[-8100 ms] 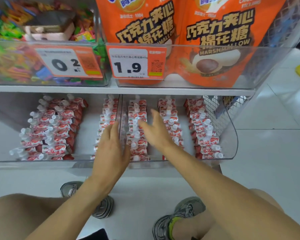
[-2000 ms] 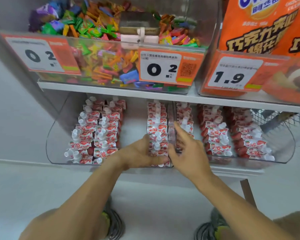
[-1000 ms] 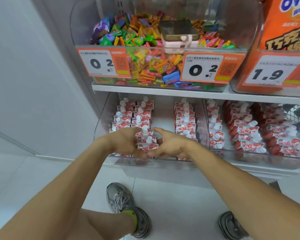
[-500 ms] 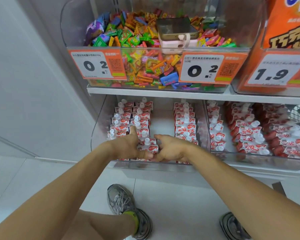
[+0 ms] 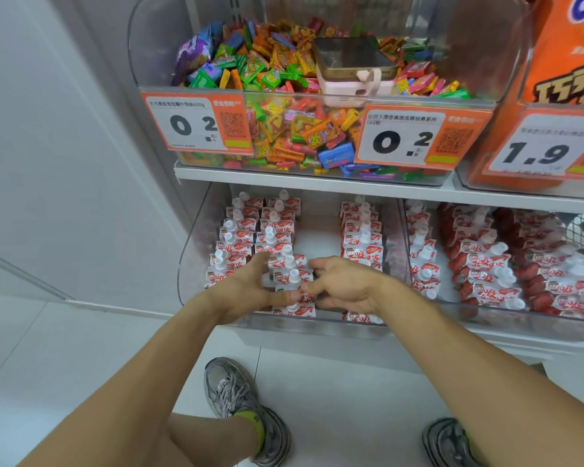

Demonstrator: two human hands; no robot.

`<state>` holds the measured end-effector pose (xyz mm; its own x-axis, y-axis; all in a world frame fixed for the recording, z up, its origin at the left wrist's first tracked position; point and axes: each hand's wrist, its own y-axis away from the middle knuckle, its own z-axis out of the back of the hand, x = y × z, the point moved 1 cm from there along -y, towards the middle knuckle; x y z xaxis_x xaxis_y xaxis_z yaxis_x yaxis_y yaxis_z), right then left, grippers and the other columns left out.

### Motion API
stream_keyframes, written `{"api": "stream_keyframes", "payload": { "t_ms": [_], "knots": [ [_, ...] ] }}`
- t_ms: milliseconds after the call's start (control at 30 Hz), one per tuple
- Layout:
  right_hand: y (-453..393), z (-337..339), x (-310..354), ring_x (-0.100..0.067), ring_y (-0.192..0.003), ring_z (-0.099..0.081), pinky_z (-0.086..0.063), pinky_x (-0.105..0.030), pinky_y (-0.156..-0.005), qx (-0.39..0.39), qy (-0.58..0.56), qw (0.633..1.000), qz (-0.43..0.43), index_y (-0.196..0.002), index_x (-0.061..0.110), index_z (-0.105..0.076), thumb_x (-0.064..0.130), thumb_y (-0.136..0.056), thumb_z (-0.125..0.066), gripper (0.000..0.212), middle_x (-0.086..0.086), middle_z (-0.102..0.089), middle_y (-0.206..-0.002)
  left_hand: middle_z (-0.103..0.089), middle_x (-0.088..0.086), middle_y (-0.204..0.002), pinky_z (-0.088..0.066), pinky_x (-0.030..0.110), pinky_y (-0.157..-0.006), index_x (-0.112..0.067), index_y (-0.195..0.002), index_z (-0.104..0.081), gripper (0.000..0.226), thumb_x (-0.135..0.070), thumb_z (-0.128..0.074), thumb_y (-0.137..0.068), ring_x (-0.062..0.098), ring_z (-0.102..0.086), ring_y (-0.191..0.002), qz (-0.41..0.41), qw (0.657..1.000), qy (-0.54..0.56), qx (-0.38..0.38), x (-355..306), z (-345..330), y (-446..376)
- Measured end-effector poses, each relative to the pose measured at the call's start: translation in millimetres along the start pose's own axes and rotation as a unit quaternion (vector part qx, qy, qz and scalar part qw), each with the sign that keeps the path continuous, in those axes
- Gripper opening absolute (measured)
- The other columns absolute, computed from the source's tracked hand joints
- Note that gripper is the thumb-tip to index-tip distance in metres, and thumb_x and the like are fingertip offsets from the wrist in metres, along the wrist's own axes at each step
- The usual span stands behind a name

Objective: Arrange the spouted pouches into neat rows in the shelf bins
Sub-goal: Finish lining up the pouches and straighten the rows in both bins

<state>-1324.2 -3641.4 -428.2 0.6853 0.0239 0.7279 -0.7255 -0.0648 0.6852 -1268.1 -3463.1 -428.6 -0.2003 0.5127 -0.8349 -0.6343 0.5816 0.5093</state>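
Red-and-white spouted pouches (image 5: pixel 277 230) lie in rows, caps up, inside clear shelf bins (image 5: pixel 398 328).

A shop: price tags (image 5: pixel 418 139) front clear bins (image 5: pixel 317 96) of sweets.

Head-worn view, facing down, close to shelf bins (image 5: pixel 196 264)

Bright, even, diffuse indoor light; source not in view. Shadows soft and faint: a dim band under the upper shelf (image 5: pixel 317 183), slight shade beneath the forearms on the floor (image 5: pixel 334 382). Pale glare streaks on the clear bin walls (image 5: pixel 196 251) and the phone screen (image 5: pixel 351 55). Wide-angle bend: shelf line bows, edges stretch. Right-side pouches (image 5: pixel 536 274) look smeared; the price tags (image 5: pixel 402 136) read sharp at centre.
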Motion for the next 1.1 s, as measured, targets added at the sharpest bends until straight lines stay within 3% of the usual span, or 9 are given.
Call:
{"api": "stream_keyframes", "payload": {
  "t_ms": [100, 167, 233, 333, 433, 600, 767, 967, 1100],
  "knots": [
    [-4.3, -1.5, -3.1, -0.024, -0.120, -0.058, -0.047, -0.039, -0.104, -0.021, -0.054, 0.998, 0.009, -0.154, 0.012, -0.025, 0.001, -0.098, -0.054, 0.064, 0.002, -0.044, -0.148, -0.029, 0.003, -0.155, -0.047, 0.041, -0.103, -0.022, -0.151, -0.017, 0.105, -0.031, -0.083, -0.070, 0.017, -0.047, -0.126, 0.009, 1.000, 0.005, -0.002, -2.8, -0.8, -1.3],
    [-9.1, 2.4, -5.5, -0.029, -0.134, -0.047, -0.039, -0.047, -0.112, -0.060, -0.051, 0.997, 0.022, -0.157, 0.022, -0.014, 0.017, -0.098, -0.058, 0.074, -0.004, -0.031, -0.160, -0.038, 0.008, -0.149, -0.056, 0.036, -0.086, -0.022, -0.149, -0.016, 0.101, -0.034, -0.082, -0.073, 0.021, -0.060, -0.111, 0.029, 0.999, 0.016, -0.015, -2.4, -0.4, -6.0],
    [-12.9, 2.5, -4.8, -0.028, -0.146, -0.031, -0.029, -0.050, -0.119, -0.098, -0.001, 0.994, 0.046, -0.158, 0.027, -0.012, 0.034, -0.097, -0.059, 0.077, -0.006, -0.019, -0.164, -0.040, 0.008, -0.149, -0.058, 0.032, -0.076, -0.027, -0.152, -0.008, 0.121, -0.046, -0.087, -0.063, 0.030, -0.061, -0.114, 0.032, 0.998, 0.036, -0.036, -1.6, -0.6, -12.6],
    [-16.8, -5.9, -1.3, -0.025, -0.149, -0.025, -0.022, -0.047, -0.121, -0.110, -0.004, 0.991, 0.076, -0.158, 0.025, -0.011, 0.036, -0.100, -0.053, 0.072, -0.005, -0.016, -0.165, -0.038, 0.000, -0.147, -0.050, 0.044, -0.099, -0.029, -0.150, -0.007, 0.130, -0.051, -0.091, -0.053, 0.027, -0.049, -0.128, 0.031, 0.994, 0.066, -0.079, 1.6, -1.5, -23.9],
    [-20.1, -10.3, -1.3, -0.023, -0.149, -0.024, -0.020, -0.045, -0.122, -0.117, -0.012, 0.989, 0.086, -0.158, 0.020, -0.016, 0.031, -0.104, -0.047, 0.063, -0.003, -0.019, -0.164, -0.046, 0.003, -0.139, -0.048, 0.046, -0.102, -0.031, -0.141, -0.011, 0.125, -0.050, -0.093, -0.048, 0.024, -0.054, -0.121, 0.034, 0.993, 0.081, -0.082, 3.3, -1.8, -29.2],
    [-24.7, -5.3, -2.7, -0.023, -0.149, -0.024, -0.020, -0.047, -0.122, -0.133, -0.037, 0.986, 0.096, -0.158, 0.018, -0.018, 0.033, -0.102, -0.048, 0.065, -0.003, -0.020, -0.164, -0.061, -0.001, -0.116, -0.058, 0.025, -0.076, -0.015, -0.134, -0.024, 0.090, -0.023, -0.087, -0.070, 0.010, -0.066, -0.097, 0.010, 0.991, 0.108, -0.078, 2.2, -2.7, -29.3],
    [-33.0, -7.0, 2.8, -0.022, -0.150, -0.020, -0.017, -0.040, -0.123, -0.156, -0.045, 0.980, 0.113, -0.158, 0.017, -0.016, 0.036, -0.105, -0.043, 0.063, -0.001, -0.019, -0.164, -0.047, -0.006, -0.141, -0.044, 0.044, -0.107, -0.034, -0.150, -0.009, 0.136, -0.053, -0.093, -0.045, 0.017, -0.051, -0.126, -0.003, 0.995, 0.066, -0.078, 1.9, -1.1, -35.5],
    [-46.6, -10.6, 11.4, -0.020, -0.148, -0.026, -0.025, -0.033, -0.115, -0.147, -0.074, 0.978, 0.127, -0.158, 0.019, -0.018, 0.033, -0.105, -0.043, 0.060, -0.001, -0.024, -0.163, -0.035, -0.007, -0.149, -0.032, 0.042, -0.114, -0.033, -0.153, 0.003, 0.141, -0.054, -0.091, -0.049, 0.018, -0.039, -0.134, 0.020, 0.993, 0.069, -0.090, -3.5, -6.1, -46.1],
    [-51.6, -11.4, 6.5, -0.021, -0.135, -0.049, -0.047, -0.025, -0.097, -0.120, -0.127, 0.978, 0.117, -0.156, 0.018, -0.026, 0.031, -0.105, -0.046, 0.056, -0.004, -0.045, -0.152, -0.051, -0.003, -0.137, -0.040, 0.037, -0.105, -0.031, -0.148, -0.009, 0.109, -0.035, -0.085, -0.070, 0.018, -0.052, -0.123, 0.006, 0.993, 0.107, -0.046, -2.5, -6.9, -47.2]
  ]
}}
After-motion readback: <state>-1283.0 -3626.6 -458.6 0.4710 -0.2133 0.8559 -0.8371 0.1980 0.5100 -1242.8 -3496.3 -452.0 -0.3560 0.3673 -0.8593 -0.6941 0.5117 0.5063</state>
